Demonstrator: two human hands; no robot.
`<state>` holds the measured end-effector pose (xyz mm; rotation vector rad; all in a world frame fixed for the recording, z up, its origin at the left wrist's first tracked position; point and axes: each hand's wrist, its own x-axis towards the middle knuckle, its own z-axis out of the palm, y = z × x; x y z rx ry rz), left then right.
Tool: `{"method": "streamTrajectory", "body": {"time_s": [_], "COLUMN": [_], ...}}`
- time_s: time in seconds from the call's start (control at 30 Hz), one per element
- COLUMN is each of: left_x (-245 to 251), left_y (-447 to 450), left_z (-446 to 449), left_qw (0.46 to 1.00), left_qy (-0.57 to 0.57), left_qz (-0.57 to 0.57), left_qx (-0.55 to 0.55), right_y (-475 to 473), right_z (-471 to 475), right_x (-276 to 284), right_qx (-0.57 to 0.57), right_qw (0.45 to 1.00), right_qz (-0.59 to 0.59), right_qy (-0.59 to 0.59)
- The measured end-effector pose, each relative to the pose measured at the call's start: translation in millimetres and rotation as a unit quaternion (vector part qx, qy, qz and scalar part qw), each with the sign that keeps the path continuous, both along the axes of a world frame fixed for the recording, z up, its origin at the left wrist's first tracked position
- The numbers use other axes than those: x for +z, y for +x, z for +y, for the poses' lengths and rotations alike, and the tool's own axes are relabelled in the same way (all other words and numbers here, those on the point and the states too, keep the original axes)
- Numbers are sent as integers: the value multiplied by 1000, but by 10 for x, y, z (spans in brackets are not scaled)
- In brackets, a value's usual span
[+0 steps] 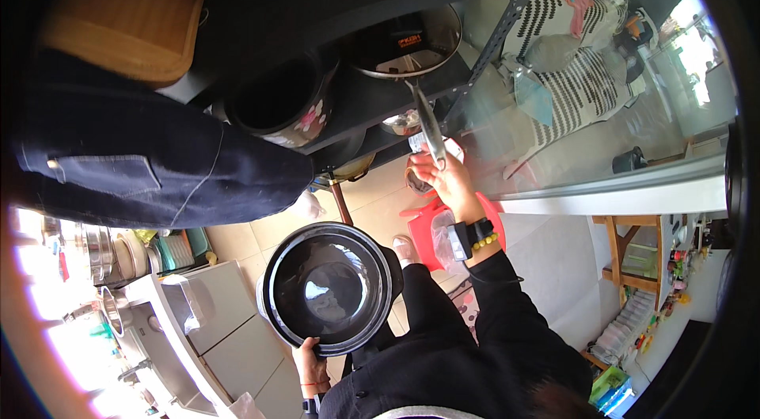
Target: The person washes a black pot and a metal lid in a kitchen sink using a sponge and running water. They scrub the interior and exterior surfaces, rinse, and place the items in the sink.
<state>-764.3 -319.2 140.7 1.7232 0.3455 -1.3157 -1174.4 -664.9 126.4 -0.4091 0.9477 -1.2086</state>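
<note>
My left hand (310,364) grips the lower rim of a glossy black pot (332,291) with side handles. Its dark inside faces up at me, with bright reflections at the bottom. My right hand (448,181) is at the end of a frying pan's metal handle (428,125). The handle lies over the fingers and palm, and I cannot tell whether they close on it. The frying pan (409,45) sits on a dark shelf and sticks out past its edge. To its left is a dark pot with a flower pattern (291,122).
A black metal shelf rack (475,71) stands ahead, with a wooden board (136,15) at upper left. Dark denim cloth (166,151) hangs at left. A red plastic stool (424,223) is below my right arm. Glass and a white frame (611,199) border the right. A sink counter (172,324) lies left.
</note>
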Motion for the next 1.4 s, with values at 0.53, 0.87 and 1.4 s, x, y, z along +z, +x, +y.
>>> {"method": "streamTrajectory", "body": {"time_s": [0.53,0.87,1.4], "left_x": [-1841,-3620,-4595], "left_y": [668,702,508], "left_z": [110,-106,-185], "left_qw": [989,990,973], "left_qy": [-105,-122,-217], "left_qz": [-100,-66,-82], "left_qx": [-38,-10,-9], "right_y": [1205,1815,2115], "right_z": [175,-817,-1241], "right_x": [-4201,-5641,-6233], "right_qx": [169,104,-35], "right_qw": [956,979,986], "right_qz": [118,53,24], "right_qy": [208,170,160]}}
